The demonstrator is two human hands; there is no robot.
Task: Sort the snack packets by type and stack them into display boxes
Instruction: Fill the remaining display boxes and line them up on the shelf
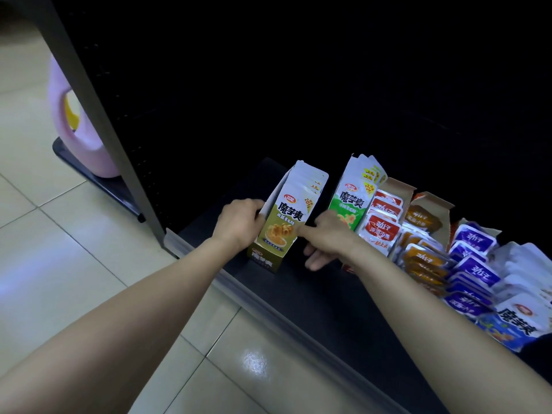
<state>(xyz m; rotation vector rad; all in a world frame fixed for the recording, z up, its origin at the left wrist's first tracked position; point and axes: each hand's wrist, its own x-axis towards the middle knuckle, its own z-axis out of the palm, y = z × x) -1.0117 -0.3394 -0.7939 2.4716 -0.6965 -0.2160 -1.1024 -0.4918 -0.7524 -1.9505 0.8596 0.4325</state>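
Note:
An olive display box [264, 258] stands on the dark bottom shelf [313, 300], filled with upright olive-and-white snack packets [294, 204]. My left hand [239, 224] grips the box's left wall near the packets. My right hand [324, 237] holds the box's right side, thumb against the front packet and fingers spread low on the shelf. To the right stand green-and-white packets [352, 201], then boxes of red packets [382, 228], orange packets [421, 252] and purple packets [472, 264].
White-and-blue packets [516, 318] lie at the far right. A grey shelf upright [98, 115] rises on the left, with a pink jug [80, 135] behind it on another low shelf. Beige floor tiles [89, 264] lie in front. The shelf's back is dark.

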